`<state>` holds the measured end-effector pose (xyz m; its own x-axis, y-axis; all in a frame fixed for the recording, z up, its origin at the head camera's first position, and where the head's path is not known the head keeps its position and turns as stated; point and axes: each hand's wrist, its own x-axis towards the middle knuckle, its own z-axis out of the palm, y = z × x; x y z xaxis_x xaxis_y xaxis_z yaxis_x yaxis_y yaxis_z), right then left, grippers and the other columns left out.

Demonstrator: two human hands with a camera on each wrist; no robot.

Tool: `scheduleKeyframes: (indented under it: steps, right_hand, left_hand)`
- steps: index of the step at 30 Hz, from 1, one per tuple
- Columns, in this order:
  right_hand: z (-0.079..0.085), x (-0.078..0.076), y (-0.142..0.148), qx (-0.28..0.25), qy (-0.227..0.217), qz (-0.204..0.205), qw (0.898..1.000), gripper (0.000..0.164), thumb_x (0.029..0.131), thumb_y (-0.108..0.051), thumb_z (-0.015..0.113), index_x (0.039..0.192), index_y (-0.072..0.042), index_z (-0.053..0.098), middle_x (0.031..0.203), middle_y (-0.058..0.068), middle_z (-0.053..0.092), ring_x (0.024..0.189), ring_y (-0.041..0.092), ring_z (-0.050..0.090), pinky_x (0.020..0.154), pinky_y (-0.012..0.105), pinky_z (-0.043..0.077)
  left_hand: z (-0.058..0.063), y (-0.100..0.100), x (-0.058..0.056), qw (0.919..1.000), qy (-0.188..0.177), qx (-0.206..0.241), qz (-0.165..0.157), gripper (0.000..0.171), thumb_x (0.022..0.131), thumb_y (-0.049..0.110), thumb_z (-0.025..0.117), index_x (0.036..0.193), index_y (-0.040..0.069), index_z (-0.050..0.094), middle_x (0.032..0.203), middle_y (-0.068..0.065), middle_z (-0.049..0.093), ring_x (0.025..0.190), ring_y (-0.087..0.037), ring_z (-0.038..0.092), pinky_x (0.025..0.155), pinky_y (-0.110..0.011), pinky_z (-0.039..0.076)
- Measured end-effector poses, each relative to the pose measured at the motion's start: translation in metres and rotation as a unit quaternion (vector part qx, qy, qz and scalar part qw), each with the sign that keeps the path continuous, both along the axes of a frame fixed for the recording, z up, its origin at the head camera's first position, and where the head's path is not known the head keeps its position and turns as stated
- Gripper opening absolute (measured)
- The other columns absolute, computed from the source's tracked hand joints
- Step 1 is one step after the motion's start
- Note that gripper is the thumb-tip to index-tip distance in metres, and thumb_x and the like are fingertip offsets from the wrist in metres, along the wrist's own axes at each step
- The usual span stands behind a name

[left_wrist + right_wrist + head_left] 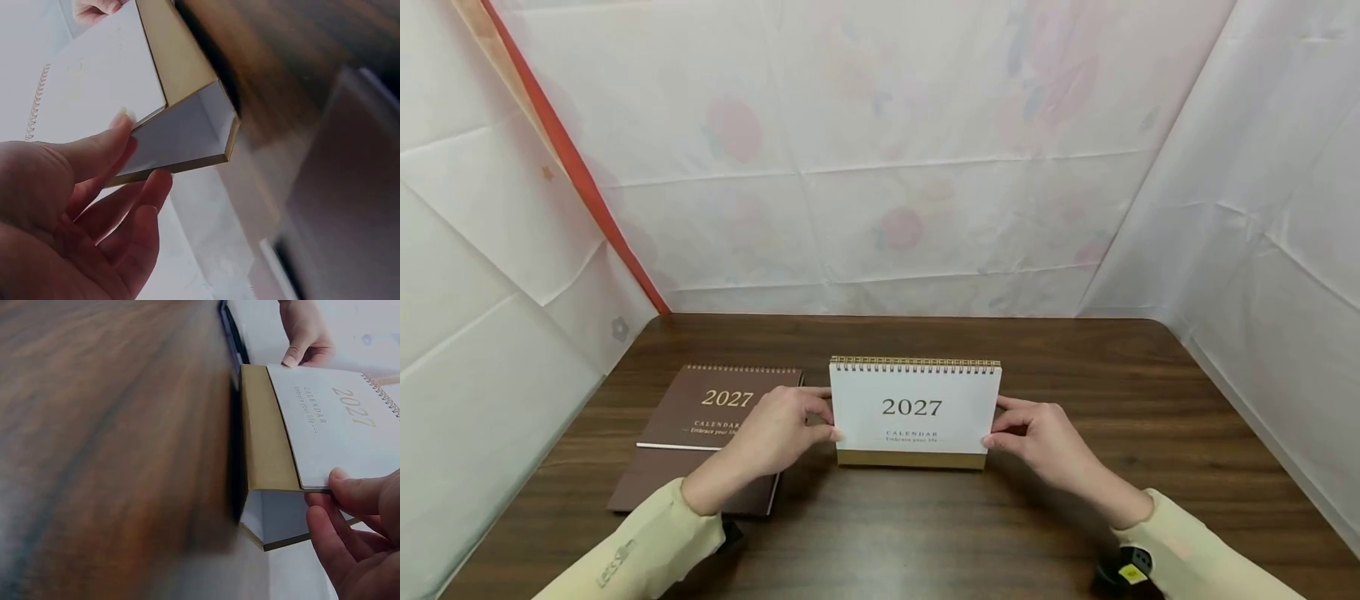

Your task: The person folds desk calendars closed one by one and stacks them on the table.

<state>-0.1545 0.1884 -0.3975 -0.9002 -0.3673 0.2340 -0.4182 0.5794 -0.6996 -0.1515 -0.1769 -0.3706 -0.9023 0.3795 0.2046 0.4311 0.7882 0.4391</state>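
Observation:
A white spiral-bound desk calendar [915,408] marked 2027, with a gold base strip, stands upright as a tent at the middle of the table. My left hand [786,429] grips its left side edge, thumb on the white front. The right hand [1045,440] pinches the opposite edge in the same way. In the left wrist view, the fingers of my left hand [94,206] reach around to the back panel, and the hollow inside of the stand shows. In the right wrist view, my right hand [365,525] has its thumb on the cover. Whether the base touches the table cannot be told.
A brown 2027 calendar [655,479] with a white band lies flat at the left, partly covered by my left forearm. The dark wooden table [910,542] is bordered by white sheets [880,208] at the back and both sides.

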Motion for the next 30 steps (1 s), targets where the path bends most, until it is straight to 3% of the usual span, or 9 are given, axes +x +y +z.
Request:
scheduleKeyframes:
  steps: [5, 8, 12, 19, 22, 27, 30]
  right_hand:
    - [0.009, -0.002, 0.000, -0.016, 0.021, -0.015, 1.000, 0.010, 0.078, -0.010, 0.085, 0.081, -0.018, 0.079, 0.111, 0.013, 0.072, 0.107, 0.027, 0.068, 0.068, 0.025, 0.055]
    - [0.014, -0.003, 0.000, -0.020, 0.004, -0.032, 0.999, 0.008, 0.080, -0.011, 0.085, 0.084, -0.016, 0.080, 0.111, 0.013, 0.072, 0.100, 0.023, 0.070, 0.068, 0.026, 0.055]
    - [0.016, -0.005, 0.000, -0.030, -0.038, -0.050, 0.998, 0.009, 0.083, -0.014, 0.083, 0.090, -0.010, 0.079, 0.106, 0.011, 0.073, 0.091, 0.019, 0.070, 0.068, 0.026, 0.055]
    - [0.008, -0.009, -0.004, -0.081, -0.100, -0.057, 0.990, 0.044, 0.088, -0.010, 0.077, 0.127, 0.003, 0.061, 0.118, 0.019, 0.068, 0.088, 0.018, 0.070, 0.074, 0.027, 0.056]
    - [0.005, -0.010, -0.006, -0.063, -0.098, -0.060, 0.991, 0.049, 0.090, -0.009, 0.075, 0.134, 0.003, 0.056, 0.122, 0.020, 0.066, 0.088, 0.017, 0.069, 0.071, 0.026, 0.055]
    - [0.002, -0.014, -0.008, -0.020, -0.102, -0.050, 0.993, 0.057, 0.090, -0.009, 0.074, 0.139, 0.007, 0.052, 0.106, 0.013, 0.072, 0.085, 0.017, 0.066, 0.061, 0.028, 0.049]
    - [-0.001, -0.018, -0.010, 0.001, -0.108, -0.043, 0.993, 0.061, 0.090, -0.011, 0.074, 0.143, 0.008, 0.048, 0.106, 0.011, 0.071, 0.091, 0.020, 0.065, 0.066, 0.029, 0.051]
  left_hand:
    - [0.005, 0.000, -0.001, 0.9995, 0.013, 0.030, 0.006, 0.013, 0.078, 0.024, 0.086, 0.074, 0.025, 0.073, 0.112, -0.002, 0.073, 0.101, -0.022, 0.070, 0.077, -0.037, 0.052]
    - [0.007, 0.001, -0.002, 0.9986, -0.008, 0.051, 0.012, 0.009, 0.082, 0.024, 0.083, 0.081, 0.024, 0.074, 0.101, 0.003, 0.074, 0.080, -0.013, 0.068, 0.073, -0.034, 0.050]
    - [0.003, 0.003, -0.004, 0.9952, -0.044, 0.081, 0.032, 0.007, 0.087, 0.024, 0.079, 0.091, 0.020, 0.074, 0.092, 0.008, 0.071, 0.067, -0.007, 0.059, 0.067, -0.031, 0.048]
    - [-0.011, 0.015, -0.007, 0.9894, -0.066, 0.116, 0.056, 0.025, 0.094, 0.021, 0.072, 0.116, 0.011, 0.069, 0.102, 0.003, 0.071, 0.088, -0.012, 0.066, 0.078, -0.036, 0.053]
    - [-0.014, 0.019, -0.008, 0.9899, -0.064, 0.107, 0.067, 0.037, 0.094, 0.020, 0.071, 0.128, 0.006, 0.066, 0.107, -0.002, 0.072, 0.087, -0.013, 0.068, 0.075, -0.036, 0.054]
    - [-0.019, 0.024, -0.009, 0.9908, -0.082, 0.074, 0.078, 0.050, 0.093, 0.026, 0.072, 0.137, 0.004, 0.060, 0.112, -0.005, 0.072, 0.081, -0.009, 0.068, 0.068, -0.032, 0.052]
    - [-0.020, 0.025, -0.011, 0.9909, -0.098, 0.059, 0.071, 0.056, 0.094, 0.028, 0.071, 0.141, 0.003, 0.055, 0.110, -0.004, 0.072, 0.080, -0.009, 0.066, 0.069, -0.033, 0.050]
